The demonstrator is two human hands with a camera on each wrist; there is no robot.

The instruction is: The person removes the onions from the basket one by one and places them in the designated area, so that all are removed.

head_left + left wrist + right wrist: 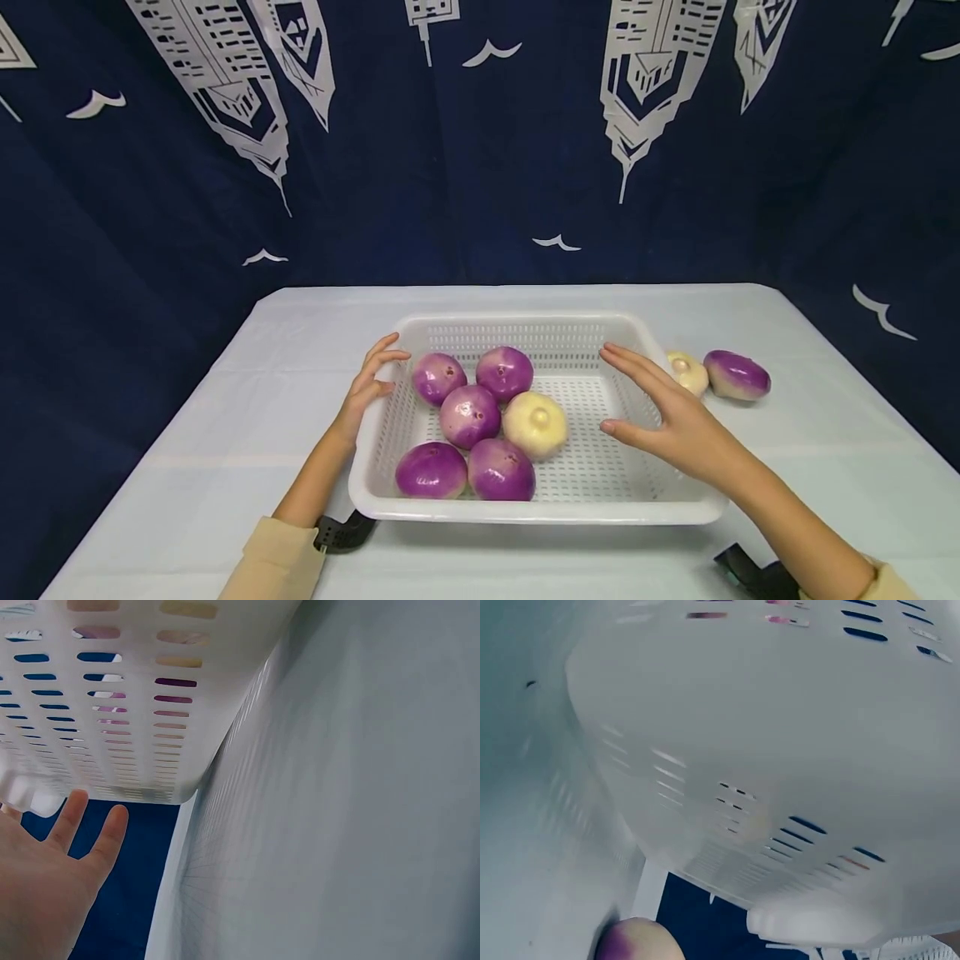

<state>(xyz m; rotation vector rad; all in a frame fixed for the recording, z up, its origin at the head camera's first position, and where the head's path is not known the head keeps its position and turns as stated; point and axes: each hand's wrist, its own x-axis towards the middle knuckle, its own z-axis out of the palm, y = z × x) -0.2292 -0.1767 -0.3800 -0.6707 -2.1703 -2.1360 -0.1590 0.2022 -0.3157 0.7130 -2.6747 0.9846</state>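
Note:
A white perforated plastic basket sits on the table with several glossy purple turnip-like vegetables grouped in its left half. Among them is one with its cream side and knob facing up. My left hand is at the basket's left rim, fingers slightly bent and spread; in the left wrist view its fingertips show beside the slotted basket wall. Over the right side of the basket, my right hand hovers with fingers extended and thumb apart, holding nothing. The right wrist view shows mostly the outer basket wall.
Right of the basket, a cream vegetable and a purple-and-cream one lie on the white-covered table. A dark blue patterned cloth hangs behind the table. Black wrist straps are near both forearms.

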